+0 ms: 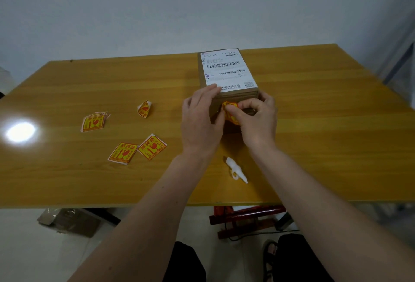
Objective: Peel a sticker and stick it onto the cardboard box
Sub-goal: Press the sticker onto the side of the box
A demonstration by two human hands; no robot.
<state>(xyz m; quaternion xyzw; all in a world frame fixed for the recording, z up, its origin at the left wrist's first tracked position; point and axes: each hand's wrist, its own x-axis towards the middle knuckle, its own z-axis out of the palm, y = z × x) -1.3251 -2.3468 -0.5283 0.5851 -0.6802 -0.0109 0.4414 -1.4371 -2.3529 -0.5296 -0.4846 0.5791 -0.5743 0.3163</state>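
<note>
Left hand (199, 118) steadies cardboard box (226, 75); right hand (258, 118), at 3 o'clock, grip pinching sticker (229, 111) against box front

Looks like a small parcel-packing room: wooden bench (314, 124) against bare wall (157, 12), shipping-labelled cardboard box (233, 97), loose fragile stickers (122, 153).

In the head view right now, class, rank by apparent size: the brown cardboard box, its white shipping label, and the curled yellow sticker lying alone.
1. Brown cardboard box
2. White shipping label on its top
3. Curled yellow sticker, clearly smallest
</note>
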